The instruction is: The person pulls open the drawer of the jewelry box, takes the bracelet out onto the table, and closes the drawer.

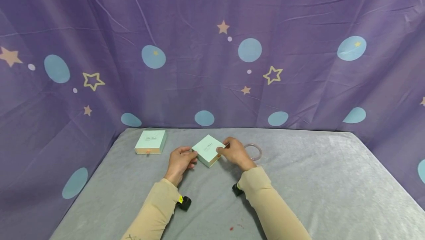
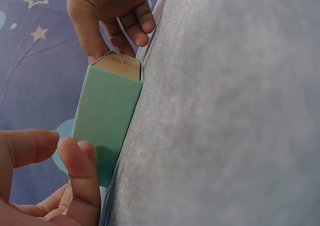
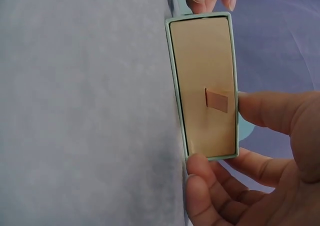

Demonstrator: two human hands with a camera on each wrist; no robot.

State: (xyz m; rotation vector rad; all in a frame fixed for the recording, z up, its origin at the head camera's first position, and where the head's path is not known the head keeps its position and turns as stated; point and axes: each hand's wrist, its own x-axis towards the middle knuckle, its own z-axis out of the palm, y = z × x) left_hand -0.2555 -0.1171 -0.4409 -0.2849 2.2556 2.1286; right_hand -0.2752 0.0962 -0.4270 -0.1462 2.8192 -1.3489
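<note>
Currently, the middle mint-green box (image 1: 206, 148) is pinched by the right grip (image 1: 235, 153) and perhaps touched by the relaxed left grip (image 1: 179, 163).

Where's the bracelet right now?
In the head view, the bracelet lies on the gray cloth, just right of the right grip, which pinches a green box.

Grey cloth (image 1: 315, 181) — two boxes (image 1: 206, 147) (image 1: 152, 138), pinkish ring (image 1: 260, 153)
</note>
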